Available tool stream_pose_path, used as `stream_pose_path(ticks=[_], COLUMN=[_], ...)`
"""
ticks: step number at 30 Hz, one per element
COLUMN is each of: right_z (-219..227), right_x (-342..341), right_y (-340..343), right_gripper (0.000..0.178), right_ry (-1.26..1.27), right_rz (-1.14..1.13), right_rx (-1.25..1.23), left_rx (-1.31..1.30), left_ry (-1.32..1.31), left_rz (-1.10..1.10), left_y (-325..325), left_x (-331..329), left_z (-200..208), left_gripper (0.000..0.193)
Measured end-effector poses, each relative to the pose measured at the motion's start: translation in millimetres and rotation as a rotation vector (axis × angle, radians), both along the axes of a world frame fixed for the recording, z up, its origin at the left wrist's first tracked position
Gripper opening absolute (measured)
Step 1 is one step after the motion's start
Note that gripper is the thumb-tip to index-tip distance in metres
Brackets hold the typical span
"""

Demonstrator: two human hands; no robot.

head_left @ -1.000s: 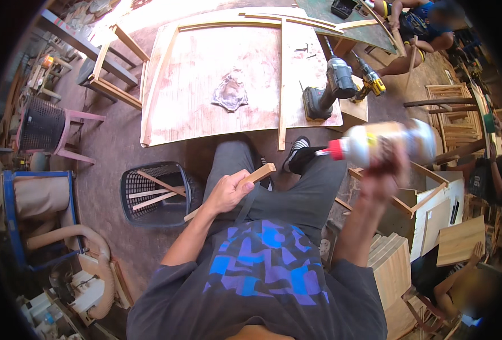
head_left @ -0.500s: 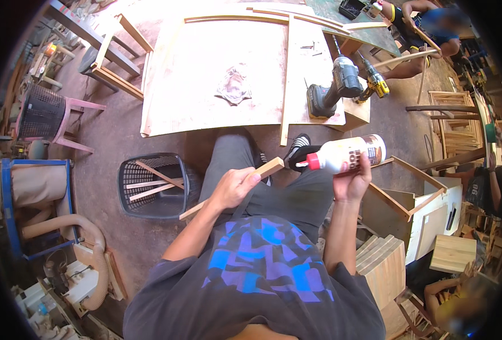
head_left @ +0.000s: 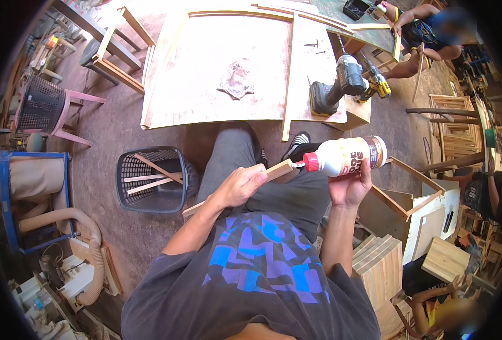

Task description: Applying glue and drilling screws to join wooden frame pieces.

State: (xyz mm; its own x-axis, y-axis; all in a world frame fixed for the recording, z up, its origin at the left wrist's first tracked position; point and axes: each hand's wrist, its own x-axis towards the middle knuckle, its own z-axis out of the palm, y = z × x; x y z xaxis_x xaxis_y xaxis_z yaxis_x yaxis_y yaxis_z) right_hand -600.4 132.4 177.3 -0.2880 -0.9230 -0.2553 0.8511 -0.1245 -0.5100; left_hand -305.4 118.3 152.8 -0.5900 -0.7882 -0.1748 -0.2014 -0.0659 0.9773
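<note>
My left hand (head_left: 245, 185) is closed round a long, light wooden strip (head_left: 280, 169), whose lower part runs back under my forearm. In my right hand (head_left: 351, 186) lies a white glue bottle (head_left: 340, 157) with a red cap (head_left: 312, 161), tipped on its side. Its nozzle points left and meets the end of the strip, or comes very close to it. Both are held over my lap, in front of the worktable (head_left: 205, 107).
A cordless drill (head_left: 341, 85), a yellow drill (head_left: 377, 85), a crumpled cloth (head_left: 237, 80) and a wooden strip (head_left: 289, 85) lie on the table. A dark basket (head_left: 149, 198) with offcuts stands left. Stacked boards (head_left: 378, 266) stand right. Two co-workers (head_left: 432, 37) (head_left: 441, 306) sit at the right.
The glue bottle has moved slightly left and the strip slightly right, so the nozzle is now at the strip's end. The upper-right co-worker's arms and wooden piece have shifted.
</note>
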Motion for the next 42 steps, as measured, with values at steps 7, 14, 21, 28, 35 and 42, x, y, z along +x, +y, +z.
stream_pose_path(ticks=[7,14,21,28,35,42], right_z=[12,38,52,57,59,52], right_x=[10,28,56,63,62,67], right_y=[0,21,33,29,30,40], right_gripper=[0.065,0.087,0.094,0.103,0.096,0.102], right_ry=[0.062,0.483,0.771,0.759,0.867,1.006], right_rz=[0.033,-0.034,-0.171,-0.256,-0.211,-0.240], right_rx=[-0.183,-0.300,-0.333,-0.322,-0.372,-0.367], left_rx=[0.041,0.289,0.455,0.455,0.427,0.508], left_ry=[0.048,0.118,0.138,0.158,0.164,0.205], left_rz=[-0.005,-0.045,-0.089,-0.086,-0.080,-0.066], left_y=[-2,-4,-8,-9,-7,-6], left_x=[2,1,4,4,1,-2], left_z=[6,5,-1,-2,2,4], left_gripper=[0.060,0.068,0.067,0.067,0.071,0.070])
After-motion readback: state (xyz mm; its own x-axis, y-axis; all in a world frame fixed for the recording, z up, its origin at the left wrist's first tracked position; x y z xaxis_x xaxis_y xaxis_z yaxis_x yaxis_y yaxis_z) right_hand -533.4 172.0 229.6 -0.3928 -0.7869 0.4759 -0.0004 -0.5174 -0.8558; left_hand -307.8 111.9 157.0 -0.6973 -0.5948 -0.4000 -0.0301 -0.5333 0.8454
